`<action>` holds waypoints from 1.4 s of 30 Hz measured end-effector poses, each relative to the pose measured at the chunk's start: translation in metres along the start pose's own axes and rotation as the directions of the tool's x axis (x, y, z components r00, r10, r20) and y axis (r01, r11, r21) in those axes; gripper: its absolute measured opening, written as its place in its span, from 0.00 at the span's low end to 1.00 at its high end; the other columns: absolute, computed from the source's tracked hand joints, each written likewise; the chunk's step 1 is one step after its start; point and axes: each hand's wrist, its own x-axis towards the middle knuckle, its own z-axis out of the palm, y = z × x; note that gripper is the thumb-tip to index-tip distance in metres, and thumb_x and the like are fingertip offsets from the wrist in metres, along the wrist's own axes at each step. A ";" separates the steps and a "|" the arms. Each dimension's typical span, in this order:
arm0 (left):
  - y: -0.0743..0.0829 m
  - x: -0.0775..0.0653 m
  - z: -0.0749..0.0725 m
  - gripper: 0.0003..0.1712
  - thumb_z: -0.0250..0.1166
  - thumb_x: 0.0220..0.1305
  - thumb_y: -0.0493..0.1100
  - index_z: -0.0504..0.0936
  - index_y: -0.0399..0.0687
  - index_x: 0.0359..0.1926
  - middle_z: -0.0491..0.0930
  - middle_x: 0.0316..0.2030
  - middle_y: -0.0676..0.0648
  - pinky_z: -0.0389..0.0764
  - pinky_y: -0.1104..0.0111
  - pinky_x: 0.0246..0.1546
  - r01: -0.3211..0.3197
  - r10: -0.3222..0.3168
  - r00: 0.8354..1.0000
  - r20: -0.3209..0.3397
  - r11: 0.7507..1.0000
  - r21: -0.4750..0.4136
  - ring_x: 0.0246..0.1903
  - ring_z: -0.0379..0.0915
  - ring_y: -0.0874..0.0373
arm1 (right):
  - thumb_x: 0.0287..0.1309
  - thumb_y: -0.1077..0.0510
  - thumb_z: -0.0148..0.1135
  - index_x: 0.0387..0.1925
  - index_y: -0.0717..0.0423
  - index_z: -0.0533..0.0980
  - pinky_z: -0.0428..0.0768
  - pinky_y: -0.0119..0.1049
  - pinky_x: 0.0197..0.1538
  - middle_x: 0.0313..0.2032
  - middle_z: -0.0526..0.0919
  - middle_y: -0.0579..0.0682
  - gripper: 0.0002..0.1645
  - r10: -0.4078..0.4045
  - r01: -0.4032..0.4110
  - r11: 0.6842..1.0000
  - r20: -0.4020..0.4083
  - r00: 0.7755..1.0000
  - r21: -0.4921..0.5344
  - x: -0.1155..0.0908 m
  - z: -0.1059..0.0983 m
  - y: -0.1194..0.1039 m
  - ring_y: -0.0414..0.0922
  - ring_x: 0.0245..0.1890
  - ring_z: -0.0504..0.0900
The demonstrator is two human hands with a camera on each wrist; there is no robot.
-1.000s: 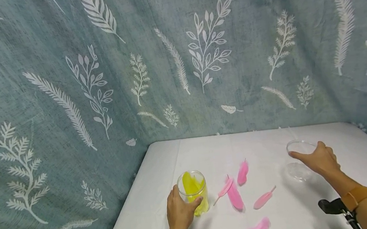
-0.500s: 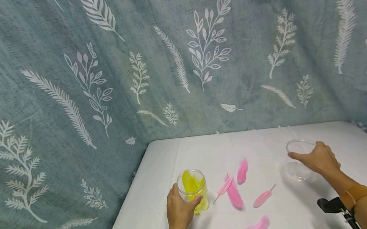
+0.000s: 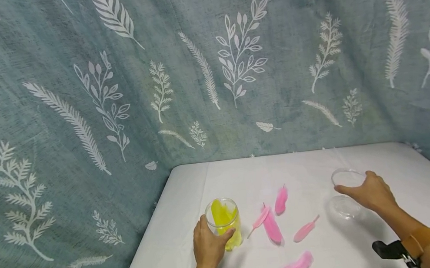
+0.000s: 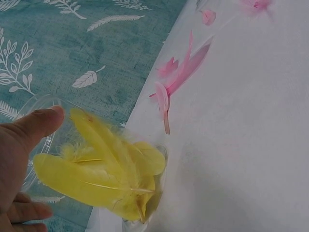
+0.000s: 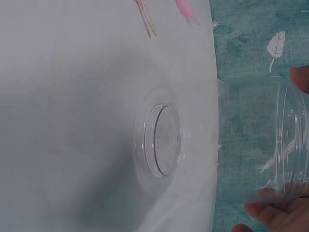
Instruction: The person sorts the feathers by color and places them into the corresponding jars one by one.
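On the left of the table, my left hand (image 3: 209, 242) grips a clear jar (image 3: 223, 225) around its side, thumb near the rim. Yellow feathers (image 4: 104, 169) fill that jar, some pointing up towards its mouth. Over on the right, my right hand (image 3: 371, 192) holds a second clear jar (image 3: 346, 207) by its upper part. Nothing shows inside this one; its round ridged base (image 5: 164, 140) faces the white cloth in the right wrist view. Between the two jars lie several loose pink feathers, among them one near the front (image 3: 296, 267) and another farther back (image 3: 281, 200).
A white-covered table (image 3: 243, 174) carries everything. Behind it and along the left hangs a grey-green curtain (image 3: 194, 88) with white leaf prints. A black camera mount (image 3: 388, 249) on a tan strap sits at my right wrist.
My right hand and its jar have shifted slightly nearer to me and to the left. The left hand keeps its grip on the feather-filled jar; the pink feathers lie as before.
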 end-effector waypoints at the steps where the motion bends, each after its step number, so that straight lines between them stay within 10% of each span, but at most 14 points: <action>1: 0.000 0.000 0.000 0.54 0.82 0.33 0.58 0.71 0.34 0.59 0.75 0.51 0.33 0.74 0.48 0.49 0.000 0.000 1.000 0.000 1.000 -0.001 0.51 0.72 0.39 | 0.46 0.26 0.64 0.64 0.86 0.42 0.66 0.67 0.51 0.56 0.54 0.84 0.76 -0.008 0.008 1.000 0.001 1.000 -0.003 -0.002 0.000 0.000 0.78 0.54 0.59; 42: 0.002 -0.005 0.002 0.63 0.81 0.37 0.57 0.61 0.23 0.65 0.65 0.59 0.23 0.66 0.42 0.55 0.039 -0.037 0.999 0.036 0.998 -0.048 0.58 0.63 0.29 | 0.45 0.24 0.64 0.62 0.88 0.45 0.64 0.70 0.51 0.56 0.55 0.86 0.76 -0.089 0.089 0.996 0.052 0.995 -0.008 -0.063 0.003 -0.004 0.80 0.55 0.58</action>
